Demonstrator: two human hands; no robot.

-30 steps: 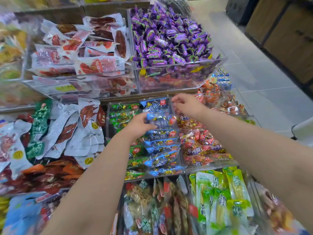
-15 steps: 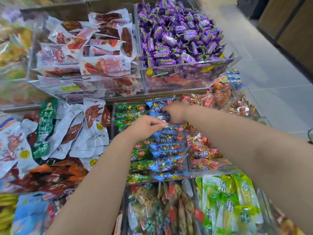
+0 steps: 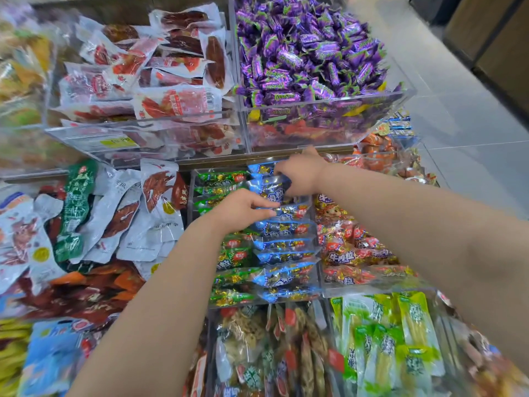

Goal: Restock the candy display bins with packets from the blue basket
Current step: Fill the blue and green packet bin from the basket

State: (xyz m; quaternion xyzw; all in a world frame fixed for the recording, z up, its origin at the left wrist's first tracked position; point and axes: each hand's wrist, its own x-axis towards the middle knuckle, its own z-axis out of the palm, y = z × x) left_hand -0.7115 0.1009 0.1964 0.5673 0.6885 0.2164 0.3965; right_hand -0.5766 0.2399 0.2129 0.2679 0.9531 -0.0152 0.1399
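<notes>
The left hand (image 3: 243, 207) pinches a blue packet (image 3: 292, 210) from 9 o'clock while the right hand (image 3: 300, 174), fingers curled on the row's 12 o'clock packets (image 3: 266, 184), apparently props them upright in the bin (image 3: 318, 247).

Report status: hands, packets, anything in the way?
Left hand pinching a blue packet mid-row. Right hand gripping the rear blue packet. Basket out of view. No obstruction seen.
</notes>
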